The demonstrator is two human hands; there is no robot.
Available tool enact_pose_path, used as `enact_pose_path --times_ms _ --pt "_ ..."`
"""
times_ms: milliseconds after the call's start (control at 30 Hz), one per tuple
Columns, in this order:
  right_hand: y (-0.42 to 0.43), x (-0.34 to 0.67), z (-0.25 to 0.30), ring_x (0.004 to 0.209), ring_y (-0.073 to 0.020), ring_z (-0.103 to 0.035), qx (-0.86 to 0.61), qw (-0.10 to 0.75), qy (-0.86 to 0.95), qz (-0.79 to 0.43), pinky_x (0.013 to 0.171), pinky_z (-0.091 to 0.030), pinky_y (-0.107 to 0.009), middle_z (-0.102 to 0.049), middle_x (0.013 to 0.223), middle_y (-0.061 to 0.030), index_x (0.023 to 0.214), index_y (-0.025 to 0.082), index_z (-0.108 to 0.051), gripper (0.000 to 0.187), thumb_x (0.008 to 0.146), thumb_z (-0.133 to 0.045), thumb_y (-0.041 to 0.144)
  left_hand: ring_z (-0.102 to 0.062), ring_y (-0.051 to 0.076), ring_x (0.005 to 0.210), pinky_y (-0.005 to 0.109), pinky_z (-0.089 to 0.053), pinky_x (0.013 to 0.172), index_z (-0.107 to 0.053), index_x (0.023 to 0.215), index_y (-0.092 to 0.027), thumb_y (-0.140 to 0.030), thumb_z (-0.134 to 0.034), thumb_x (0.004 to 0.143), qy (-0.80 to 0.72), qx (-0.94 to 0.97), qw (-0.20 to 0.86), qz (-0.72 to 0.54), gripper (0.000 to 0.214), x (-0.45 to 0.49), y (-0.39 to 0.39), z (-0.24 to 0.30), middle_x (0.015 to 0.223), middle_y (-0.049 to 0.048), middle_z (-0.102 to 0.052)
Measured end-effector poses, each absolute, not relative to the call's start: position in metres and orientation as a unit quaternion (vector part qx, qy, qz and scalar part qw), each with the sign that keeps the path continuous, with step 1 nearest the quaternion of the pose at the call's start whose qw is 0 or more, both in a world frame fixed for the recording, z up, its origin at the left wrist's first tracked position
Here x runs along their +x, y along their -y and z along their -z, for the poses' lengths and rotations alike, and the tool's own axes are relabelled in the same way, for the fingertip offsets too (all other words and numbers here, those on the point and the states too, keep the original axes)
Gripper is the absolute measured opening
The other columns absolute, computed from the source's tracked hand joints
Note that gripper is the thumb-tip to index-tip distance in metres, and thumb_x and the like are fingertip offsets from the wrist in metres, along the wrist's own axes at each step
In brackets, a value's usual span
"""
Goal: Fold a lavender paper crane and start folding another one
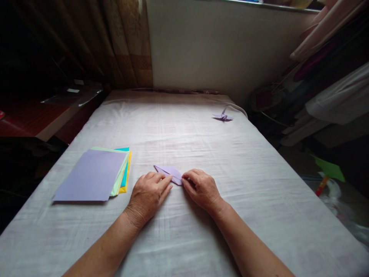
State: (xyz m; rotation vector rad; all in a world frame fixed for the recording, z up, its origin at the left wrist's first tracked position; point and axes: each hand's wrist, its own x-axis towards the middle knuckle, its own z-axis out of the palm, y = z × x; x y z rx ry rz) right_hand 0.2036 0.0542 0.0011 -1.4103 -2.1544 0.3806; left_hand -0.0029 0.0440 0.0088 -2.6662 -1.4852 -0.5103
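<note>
1. Pressing down in the head view, the left hand [148,194] lies palm-down on the white-sheeted surface [245,184]. Its fingers are stretched so that the tips rest on the near edge of the folded purple paper [168,171]. This grip is released and clasps nothing.
2. The right hand [201,188] sits just beside the left, knuckles raised, fingers bent down onto the paper's right tip. The thumb is hidden, so I cannot tell whether this grip pinches the paper or only presses it.
3. The folded purple paper is a flat, pointed shape lying on the surface between the two sets of fingertips, with its point aimed left and away.
4. Near the left hand, a stack of coloured sheets [92,175] lies flat. Purple is on top, and pale green, blue and yellow edges show along its right side.
5. A small purple paper crane [223,116] stands on the sheet toward the far right edge, well apart from both hands.
6. Behind the surface hang a patterned curtain [123,42] and a pale wall [216,46], with clothes [331,88] hanging at the right.
</note>
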Motion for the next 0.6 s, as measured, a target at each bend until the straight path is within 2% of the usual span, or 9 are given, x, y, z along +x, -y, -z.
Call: enact_pose_path --times_ms 233,400,500,600 --pt "-0.049 0.198 0.003 0.074 -0.0155 -0.063 -0.439 0.290 0.830 -0.183 0.071 -0.045 -0.025 -0.069 0.078 -0.0019 0.084 0.022 -0.064 0.009 0.087 -0.057 0.017 -0.060 0.026 0.109 0.041 -0.046 0.090 -0.065 0.119 -0.023 -0.038 -0.059 0.092 0.478 -0.858 -0.017 0.187 0.032 -0.005 -0.047 -0.006 0.119 0.0074 -0.068" --pt "-0.055 0.205 0.006 0.074 -0.0168 -0.063 -0.447 0.338 0.810 -0.174 0.071 -0.048 -0.028 -0.069 0.079 -0.0027 0.089 0.022 -0.064 0.011 0.087 -0.055 0.016 -0.057 0.030 0.116 0.046 -0.041 0.098 -0.062 0.122 -0.021 -0.055 -0.066 0.082 0.474 -0.858 -0.033 0.195 0.053 0.000 -0.044 -0.002 0.125 0.0105 -0.066" --pt "-0.060 0.209 0.007 0.090 -0.0197 -0.064 -0.459 0.365 0.797 -0.143 0.082 -0.051 -0.032 -0.070 0.096 -0.0062 0.102 0.022 -0.064 0.027 0.081 -0.052 0.009 -0.055 0.032 0.118 0.049 -0.039 0.101 -0.060 0.124 -0.018 -0.052 -0.068 0.080 0.476 -0.857 -0.028 0.195 0.056 0.004 -0.041 0.000 0.127 0.0115 -0.064" --pt "-0.062 0.210 0.008 0.113 -0.0231 -0.058 -0.459 0.346 0.811 -0.108 0.097 -0.047 -0.040 -0.065 0.122 -0.0092 0.114 0.022 -0.063 0.049 0.071 -0.049 0.002 -0.055 0.031 0.120 0.050 -0.035 0.105 -0.060 0.125 -0.019 -0.039 -0.064 0.085 0.473 -0.859 -0.022 0.195 0.044 0.003 -0.042 0.001 0.128 0.0102 -0.065"
